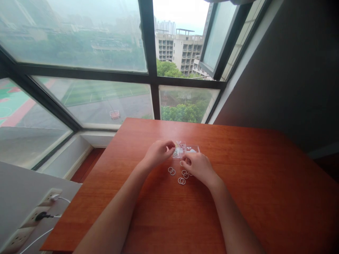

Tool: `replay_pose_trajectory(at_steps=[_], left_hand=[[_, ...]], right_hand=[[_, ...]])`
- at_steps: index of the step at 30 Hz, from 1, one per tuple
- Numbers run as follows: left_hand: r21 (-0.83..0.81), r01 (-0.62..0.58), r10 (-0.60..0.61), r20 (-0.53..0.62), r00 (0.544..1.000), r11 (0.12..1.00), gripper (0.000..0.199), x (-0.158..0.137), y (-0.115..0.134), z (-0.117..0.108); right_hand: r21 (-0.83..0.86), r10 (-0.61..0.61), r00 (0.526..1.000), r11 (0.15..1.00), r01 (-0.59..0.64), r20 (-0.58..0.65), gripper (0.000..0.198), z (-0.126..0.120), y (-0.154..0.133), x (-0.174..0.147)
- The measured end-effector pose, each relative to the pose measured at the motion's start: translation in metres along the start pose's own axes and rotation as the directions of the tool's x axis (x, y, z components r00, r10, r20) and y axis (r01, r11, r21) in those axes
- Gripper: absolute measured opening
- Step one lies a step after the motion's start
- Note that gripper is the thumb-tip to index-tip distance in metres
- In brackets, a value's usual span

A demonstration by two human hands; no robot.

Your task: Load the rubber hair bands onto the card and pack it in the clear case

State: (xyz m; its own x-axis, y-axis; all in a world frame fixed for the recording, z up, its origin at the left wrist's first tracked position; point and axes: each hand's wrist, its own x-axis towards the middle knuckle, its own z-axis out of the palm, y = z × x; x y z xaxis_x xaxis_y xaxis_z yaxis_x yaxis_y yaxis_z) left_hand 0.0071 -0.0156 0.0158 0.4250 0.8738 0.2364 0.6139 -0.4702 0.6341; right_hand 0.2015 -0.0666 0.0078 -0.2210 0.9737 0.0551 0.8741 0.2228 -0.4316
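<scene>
A small clear plastic box [181,151] with its lid [194,149] opened out to the right lies on the wooden table. Small rings and other little items show inside it, too small to make out fully. My left hand [159,154] is curled at the box's left side, fingertips and thumb closed on its edge. Just in front of the box, my right hand [199,166] pinches a thin white ring [181,163] between thumb and fingers. More white rings lie loose nearby: a pair [171,171] to the left, an overlapping group [181,181] nearest me, and others [185,174] partly beside the right hand.
The reddish-brown table [246,183] reaches to a dark-framed window [156,70], with one pane tilted outward. White wall sockets [33,216] with plugs and white cables are low at the left, beside the table edge. A shaded wall [286,70] rises at the right.
</scene>
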Motion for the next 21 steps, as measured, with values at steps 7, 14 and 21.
replay_pose_trajectory(at_steps=[7, 14, 21], left_hand=[[-0.225, 0.012, 0.016, 0.120, 0.993, 0.974, 0.017, 0.001, 0.012, 0.005], [-0.275, 0.028, 0.018, 0.165, 0.986, 0.961, 0.017, 0.001, 0.022, 0.012], [-0.072, 0.002, 0.003, 0.076, 0.997, 0.997, 0.011, 0.001, 0.007, 0.011]], right_hand=[[0.090, 0.031, 0.971, 0.996, -0.010, -0.236, 0.011, 0.000, 0.002, 0.002], [0.135, 0.023, 0.940, 0.991, 0.024, -0.339, 0.012, 0.002, 0.003, 0.001], [0.102, 0.017, 0.956, 0.995, 0.013, -0.293, 0.012, 0.002, 0.007, 0.002]])
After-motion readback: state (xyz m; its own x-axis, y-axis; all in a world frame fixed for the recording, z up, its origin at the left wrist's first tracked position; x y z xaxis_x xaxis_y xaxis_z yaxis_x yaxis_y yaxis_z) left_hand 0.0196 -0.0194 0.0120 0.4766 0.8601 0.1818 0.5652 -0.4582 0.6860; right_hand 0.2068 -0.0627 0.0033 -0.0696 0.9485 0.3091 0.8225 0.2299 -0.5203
